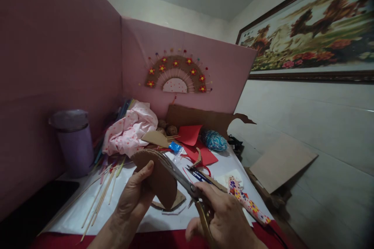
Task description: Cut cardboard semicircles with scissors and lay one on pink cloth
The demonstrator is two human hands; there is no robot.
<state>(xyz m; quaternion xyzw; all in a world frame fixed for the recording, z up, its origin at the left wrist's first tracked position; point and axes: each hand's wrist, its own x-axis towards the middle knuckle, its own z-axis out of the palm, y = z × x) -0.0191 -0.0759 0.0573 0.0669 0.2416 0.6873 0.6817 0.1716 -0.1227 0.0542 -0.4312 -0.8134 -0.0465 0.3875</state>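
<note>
Between the thumb and fingers of my left hand (137,188) is a half-round piece of brown cardboard (160,183), held up and tilted above the table. My right hand (223,212) grips a pair of scissors (191,190) by the gold-coloured handles. The scissor blades reach along the curved edge of the cardboard, where a thin strip seems to lie beside them. Under the held piece, another curved cardboard piece (175,201) rests on the white tabletop sheet (113,218). A second pair of scissors with red handles (206,170) lies just beyond my right hand.
A purple bin (75,149) stands left, near thin wooden sticks (97,198). Behind lie spotted pink cloth (131,130), red paper (189,135) and blue yarn (214,140). A flower-patterned glue gun (248,202) sits right. A decorated cardboard fan (177,64) hangs on the pink board (224,74).
</note>
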